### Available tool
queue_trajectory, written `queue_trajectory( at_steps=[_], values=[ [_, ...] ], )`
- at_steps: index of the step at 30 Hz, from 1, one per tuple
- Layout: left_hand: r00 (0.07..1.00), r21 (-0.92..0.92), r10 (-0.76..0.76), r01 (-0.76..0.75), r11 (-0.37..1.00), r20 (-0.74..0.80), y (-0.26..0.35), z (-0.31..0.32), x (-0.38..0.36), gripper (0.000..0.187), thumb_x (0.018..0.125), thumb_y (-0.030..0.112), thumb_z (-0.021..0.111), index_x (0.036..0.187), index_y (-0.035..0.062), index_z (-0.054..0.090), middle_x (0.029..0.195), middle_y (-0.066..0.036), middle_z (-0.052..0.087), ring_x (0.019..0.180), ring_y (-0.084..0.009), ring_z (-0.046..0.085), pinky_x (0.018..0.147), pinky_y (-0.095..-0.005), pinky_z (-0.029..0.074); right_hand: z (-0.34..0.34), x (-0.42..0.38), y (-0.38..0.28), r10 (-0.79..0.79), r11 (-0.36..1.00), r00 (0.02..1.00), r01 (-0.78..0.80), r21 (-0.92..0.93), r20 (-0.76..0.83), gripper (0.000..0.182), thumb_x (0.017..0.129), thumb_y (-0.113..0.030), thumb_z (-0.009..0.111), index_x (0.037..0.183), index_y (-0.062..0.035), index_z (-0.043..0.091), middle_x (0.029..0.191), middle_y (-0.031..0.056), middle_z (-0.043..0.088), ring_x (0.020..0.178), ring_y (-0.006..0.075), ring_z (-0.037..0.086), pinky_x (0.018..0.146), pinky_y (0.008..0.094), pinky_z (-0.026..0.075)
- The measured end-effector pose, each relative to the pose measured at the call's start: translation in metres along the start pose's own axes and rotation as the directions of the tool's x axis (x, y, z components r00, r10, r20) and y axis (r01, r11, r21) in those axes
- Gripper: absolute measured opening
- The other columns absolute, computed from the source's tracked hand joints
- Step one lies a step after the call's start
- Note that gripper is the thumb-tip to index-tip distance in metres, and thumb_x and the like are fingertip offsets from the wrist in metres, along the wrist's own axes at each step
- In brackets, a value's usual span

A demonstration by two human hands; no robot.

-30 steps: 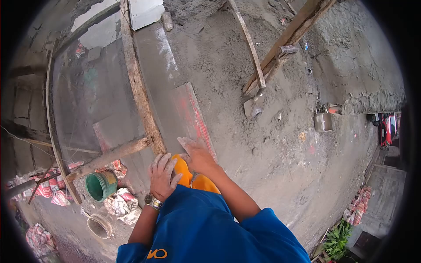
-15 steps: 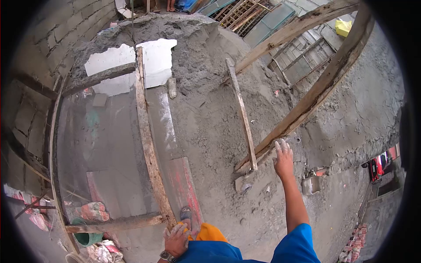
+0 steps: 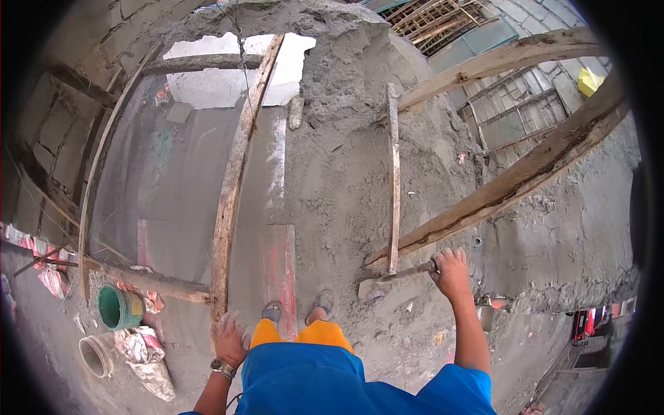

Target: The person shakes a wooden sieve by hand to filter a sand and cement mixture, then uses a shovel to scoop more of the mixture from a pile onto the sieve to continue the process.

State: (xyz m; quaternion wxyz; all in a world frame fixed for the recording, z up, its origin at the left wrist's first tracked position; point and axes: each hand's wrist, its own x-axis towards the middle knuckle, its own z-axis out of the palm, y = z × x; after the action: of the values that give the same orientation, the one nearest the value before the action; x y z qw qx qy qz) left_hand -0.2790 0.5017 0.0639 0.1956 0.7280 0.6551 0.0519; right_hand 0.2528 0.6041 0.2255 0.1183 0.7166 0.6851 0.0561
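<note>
My right hand (image 3: 452, 275) is closed around the grip of a shovel (image 3: 409, 272). Its shaft slants left from my fist, and its blade rests on the mortar-covered ground near the foot of a leaning wooden beam (image 3: 498, 194). On the left, my left hand (image 3: 230, 339) lies at the near end of a long wooden beam (image 3: 234, 180), fingers spread and palm down. A watch sits on that wrist. Both of my feet, in sandals, stand at the end of a red-streaked board (image 3: 280, 259).
A green bucket (image 3: 119, 308), a pale bucket (image 3: 97, 356) and a crumpled sack (image 3: 146, 356) stand at lower left. White sheets (image 3: 214, 76) lie against a mound of wet mortar (image 3: 349, 62). A thin wooden strip (image 3: 394, 180) and another timber (image 3: 498, 62) cross the right side.
My right hand has closed on the shovel's grip; earlier its fingers were spread by the leaning beam. My view has shifted, bringing both feet and the buckets further in. My left hand stays at the beam's end.
</note>
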Motion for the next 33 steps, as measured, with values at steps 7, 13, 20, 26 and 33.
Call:
queue_trajectory(
  at_steps=[7, 13, 20, 26, 33],
  values=[
    [0.991, -0.064, -0.018, 0.027, 0.998, 0.135, 0.078, 0.009, 0.061, 0.040, 0.078, 0.033, 0.063, 0.114, 0.0158, 0.060, 0.133, -0.011, 0.046, 0.126, -0.0316, 0.038, 0.101, -0.0516, 0.030, -0.032, -0.098, 0.029, -0.299, 0.954, 0.770, 0.239, 0.180, 0.564, 0.020, 0.068, -0.025, 0.070, 0.082, -0.0117, 0.064, 0.079, 0.0120, 0.066, 0.081, 0.0301, 0.064, 0.076, 0.0420, 0.050],
    [0.775, -0.442, 0.486, -0.299, 0.846, 0.404, 0.204, 0.060, 0.160, 0.044, 0.086, 0.038, 0.057, 0.116, 0.0066, 0.057, 0.110, -0.021, 0.060, 0.105, -0.0366, 0.056, 0.089, -0.0435, 0.044, -0.069, -0.136, 0.110, -0.117, 0.963, 0.681, -0.101, 0.251, 0.723, 0.036, 0.069, -0.038, 0.075, 0.079, -0.0072, 0.062, 0.075, 0.0134, 0.065, 0.076, 0.0321, 0.064, 0.069, 0.0396, 0.051],
    [0.459, -0.726, 0.706, -0.172, 0.666, 0.539, 0.350, 0.157, 0.151, 0.057, 0.091, 0.053, 0.047, 0.119, 0.0044, 0.055, 0.113, -0.020, 0.060, 0.101, -0.0293, 0.059, 0.086, -0.0398, 0.046, -0.152, -0.192, 0.117, 0.069, 0.204, 0.755, -0.650, 0.732, 0.652, 0.043, 0.076, -0.030, 0.076, 0.102, -0.0052, 0.052, 0.072, 0.0032, 0.055, 0.056, 0.0138, 0.052, 0.051, 0.0266, 0.042],
    [-0.098, -0.340, 0.365, 0.205, 0.918, 0.926, 0.369, 0.189, 0.138, 0.083, 0.085, 0.074, 0.026, 0.128, 0.0076, 0.052, 0.123, -0.012, 0.059, 0.107, -0.0285, 0.059, 0.085, -0.0399, 0.049, -0.151, -0.173, 0.089, 0.199, 0.054, 0.674, -0.733, 0.679, 0.712, 0.040, 0.073, -0.026, 0.078, 0.096, -0.0052, 0.052, 0.071, -0.0020, 0.049, 0.055, 0.0046, 0.041, 0.050, 0.0196, 0.035],
    [-0.175, -0.296, 0.382, 0.379, 0.877, 0.908, 0.345, 0.138, 0.163, 0.097, 0.078, 0.083, 0.016, 0.138, 0.0108, 0.043, 0.136, -0.012, 0.049, 0.115, -0.0219, 0.052, 0.086, -0.0321, 0.045, -0.133, -0.158, 0.084, 0.113, -0.080, 0.741, -0.657, 0.750, 0.662, 0.045, 0.073, -0.028, 0.079, 0.097, -0.0030, 0.051, 0.069, 0.0010, 0.051, 0.046, 0.0040, 0.042, 0.040, 0.0183, 0.033]
  ],
)
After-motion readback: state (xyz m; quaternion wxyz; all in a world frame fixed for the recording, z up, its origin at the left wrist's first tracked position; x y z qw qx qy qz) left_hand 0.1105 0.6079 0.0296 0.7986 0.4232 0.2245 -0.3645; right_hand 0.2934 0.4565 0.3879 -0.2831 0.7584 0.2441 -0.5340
